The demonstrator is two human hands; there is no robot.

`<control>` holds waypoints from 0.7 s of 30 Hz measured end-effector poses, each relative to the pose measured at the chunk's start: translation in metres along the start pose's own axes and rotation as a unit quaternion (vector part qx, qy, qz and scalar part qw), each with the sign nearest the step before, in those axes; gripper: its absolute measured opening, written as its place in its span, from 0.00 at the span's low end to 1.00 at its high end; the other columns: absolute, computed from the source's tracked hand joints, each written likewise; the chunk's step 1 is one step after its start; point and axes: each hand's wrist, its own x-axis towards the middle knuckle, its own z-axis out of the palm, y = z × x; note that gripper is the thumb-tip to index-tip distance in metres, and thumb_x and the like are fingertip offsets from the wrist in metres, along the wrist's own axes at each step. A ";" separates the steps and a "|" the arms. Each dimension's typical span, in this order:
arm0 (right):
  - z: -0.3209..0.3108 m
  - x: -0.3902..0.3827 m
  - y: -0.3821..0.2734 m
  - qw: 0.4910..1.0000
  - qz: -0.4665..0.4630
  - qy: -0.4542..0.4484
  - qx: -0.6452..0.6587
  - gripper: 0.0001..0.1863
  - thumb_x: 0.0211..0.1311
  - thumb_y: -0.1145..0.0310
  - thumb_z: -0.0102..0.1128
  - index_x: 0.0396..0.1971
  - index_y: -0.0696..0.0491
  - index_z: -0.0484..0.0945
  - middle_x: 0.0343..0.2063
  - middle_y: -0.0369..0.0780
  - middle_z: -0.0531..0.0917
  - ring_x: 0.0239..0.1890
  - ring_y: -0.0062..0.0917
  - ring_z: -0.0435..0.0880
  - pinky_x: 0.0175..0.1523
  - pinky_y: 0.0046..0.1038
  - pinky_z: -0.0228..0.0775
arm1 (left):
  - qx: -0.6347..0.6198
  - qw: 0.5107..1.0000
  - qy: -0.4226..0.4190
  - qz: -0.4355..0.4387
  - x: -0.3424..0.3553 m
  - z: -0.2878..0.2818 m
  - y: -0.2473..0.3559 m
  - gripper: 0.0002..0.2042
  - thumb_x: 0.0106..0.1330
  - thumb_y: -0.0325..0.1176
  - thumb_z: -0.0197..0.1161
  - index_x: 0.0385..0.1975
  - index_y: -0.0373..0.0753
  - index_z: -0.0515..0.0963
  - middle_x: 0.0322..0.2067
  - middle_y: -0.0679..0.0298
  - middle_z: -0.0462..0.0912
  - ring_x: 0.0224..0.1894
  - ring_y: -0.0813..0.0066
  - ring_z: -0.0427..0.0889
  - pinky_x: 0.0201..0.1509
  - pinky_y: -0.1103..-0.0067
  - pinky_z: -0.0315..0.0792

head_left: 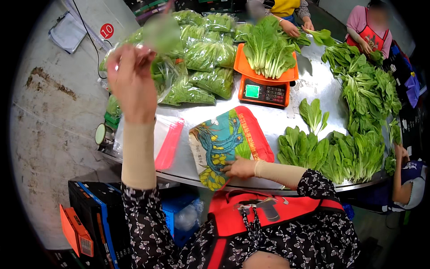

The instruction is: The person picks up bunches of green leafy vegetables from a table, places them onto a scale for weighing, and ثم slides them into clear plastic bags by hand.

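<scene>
My left hand [133, 78] is raised over the left side of the metal table, beside the filled bags of greens [210, 56]. Its fingers are curled together; whatever is between them is blurred and cannot be made out. Palm down, my right hand [240, 168] rests on a colourful printed plastic bag [218, 143] lying flat near the table's front edge, fingers stretched over its surface. Left of that bag lie clear plastic bags with a pink-red band [170, 143]. An orange digital scale [264, 92] stands behind, its tray heaped with leafy greens [268, 51].
Loose leafy greens [349, 154] line the table's right side. Other people stand across the far edge, one hand [290, 29] near the scale's greens; another person's arm [400, 172] reaches in at right. Black crates [87, 215] and a blue crate [172, 213] sit below the front edge.
</scene>
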 end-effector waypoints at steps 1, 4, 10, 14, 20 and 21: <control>-0.019 -0.007 0.001 0.999 0.007 -0.036 0.006 0.18 0.59 0.63 0.53 0.49 0.50 0.73 0.56 0.43 0.71 0.64 0.37 0.64 0.61 0.54 0.57 | -0.002 1.000 -0.004 0.004 -0.020 -0.002 0.009 0.07 0.68 0.29 0.55 0.27 0.40 0.66 0.23 0.68 0.67 0.31 0.76 0.71 0.44 0.75 0.68; -0.037 -0.034 0.022 0.983 0.057 -0.050 0.168 0.23 0.58 0.55 0.58 0.49 0.52 0.74 0.54 0.45 0.73 0.60 0.39 0.67 0.61 0.45 0.61 | 0.028 0.995 -0.028 -0.096 -0.105 -0.013 0.001 0.05 0.68 0.29 0.55 0.33 0.43 0.66 0.26 0.71 0.66 0.31 0.80 0.68 0.44 0.79 0.67; 0.022 -0.047 0.055 0.719 0.205 0.344 0.568 0.20 0.67 0.63 0.52 0.54 0.59 0.68 0.46 0.42 0.77 0.48 0.29 0.76 0.55 0.28 0.67 | 0.051 0.868 0.158 -0.469 -0.313 -0.080 -0.036 0.05 0.68 0.30 0.54 0.34 0.37 0.66 0.29 0.56 0.78 0.31 0.69 0.79 0.39 0.75 0.74; 0.003 -0.075 0.033 0.561 0.250 0.355 0.704 0.24 0.68 0.60 0.52 0.58 0.57 0.62 0.44 0.40 0.76 0.47 0.22 0.75 0.51 0.29 0.70 | 0.101 0.810 0.212 -0.538 -0.369 -0.083 -0.044 0.11 0.64 0.27 0.58 0.42 0.37 0.64 0.32 0.58 0.78 0.32 0.72 0.80 0.36 0.78 0.76; -0.017 -0.107 -0.061 0.696 0.312 0.331 0.555 0.48 0.56 0.54 0.66 0.68 0.53 0.45 0.60 0.53 0.65 0.61 0.38 0.69 0.60 0.37 0.65 | 0.364 0.849 0.109 -0.367 -0.365 -0.086 -0.034 0.26 0.56 0.21 0.66 0.52 0.35 0.60 0.30 0.62 0.77 0.30 0.77 0.78 0.33 0.85 0.73; -0.021 -0.112 -0.079 0.739 0.304 0.319 0.510 0.52 0.52 0.54 0.68 0.68 0.55 0.43 0.62 0.56 0.61 0.63 0.40 0.66 0.62 0.38 0.63 | 0.432 0.828 0.067 -0.351 -0.355 -0.085 -0.028 0.27 0.55 0.22 0.66 0.53 0.35 0.60 0.28 0.62 0.76 0.28 0.77 0.78 0.31 0.84 0.72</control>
